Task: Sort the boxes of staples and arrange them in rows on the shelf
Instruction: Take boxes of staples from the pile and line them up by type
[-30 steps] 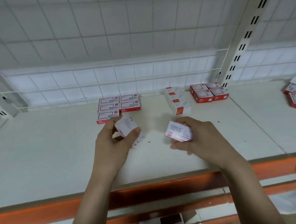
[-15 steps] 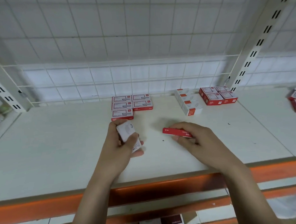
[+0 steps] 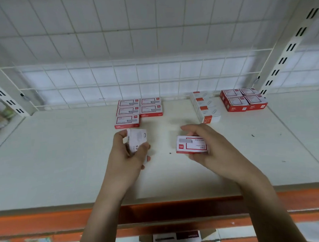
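My left hand (image 3: 127, 158) grips a small stack of white staple boxes (image 3: 136, 140), held on end above the shelf (image 3: 66, 160). My right hand (image 3: 215, 151) holds a red-and-white staple box (image 3: 191, 144) flat, label up, just above the board. Behind my left hand lie several red-framed boxes (image 3: 139, 110) in two short rows. To the right runs a line of white boxes with orange ends (image 3: 206, 107). Further right is a block of red boxes (image 3: 243, 99).
A white wire grid (image 3: 153, 79) backs the shelf. Slotted uprights stand at the right (image 3: 286, 51) and left (image 3: 8, 102). An orange beam (image 3: 50, 218) runs under the front edge. A carton (image 3: 175, 238) shows below it.
My right hand has turned its box from edge-on to label up. The left hand holds its boxes in much the same place. The camera has tilted slightly.
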Demonstrator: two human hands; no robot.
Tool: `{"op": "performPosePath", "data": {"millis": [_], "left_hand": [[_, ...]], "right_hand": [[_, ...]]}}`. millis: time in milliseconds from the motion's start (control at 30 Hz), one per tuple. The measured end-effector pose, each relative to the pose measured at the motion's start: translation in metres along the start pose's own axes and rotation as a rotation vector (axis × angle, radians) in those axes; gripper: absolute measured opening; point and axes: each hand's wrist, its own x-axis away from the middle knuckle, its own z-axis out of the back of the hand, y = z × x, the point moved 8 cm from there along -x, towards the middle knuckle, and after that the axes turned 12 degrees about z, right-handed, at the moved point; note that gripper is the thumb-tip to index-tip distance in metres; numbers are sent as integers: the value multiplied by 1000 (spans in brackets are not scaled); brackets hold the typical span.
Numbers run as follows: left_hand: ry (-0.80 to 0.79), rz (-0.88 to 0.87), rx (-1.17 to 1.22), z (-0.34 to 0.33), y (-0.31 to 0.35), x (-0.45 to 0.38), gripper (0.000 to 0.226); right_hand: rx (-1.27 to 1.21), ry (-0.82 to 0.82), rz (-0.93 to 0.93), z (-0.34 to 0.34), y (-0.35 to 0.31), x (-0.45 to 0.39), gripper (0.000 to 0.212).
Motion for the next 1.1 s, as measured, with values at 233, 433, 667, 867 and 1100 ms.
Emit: {"op": "performPosePath", "data": {"millis": [233,433,667,867,1100], "left_hand": [[-20,-44,-40,-16,7,-3,20],[-11,-63,-37,-12,14,-12,23],[-37,-88,-110,17,21,-27,23],[-66,-110,-143,51,27,-42,22],[-111,-119,-142,73,28,-50,21]], "right_hand": [[89,-40,-56,10,15,1,67],[240,37,-108,15,14,-12,42],[274,288,-251,5,5,-35,34],[240,176,-389,-42,-12,-54,34],[380,221,-410,-48,-25,-63,20]]}}
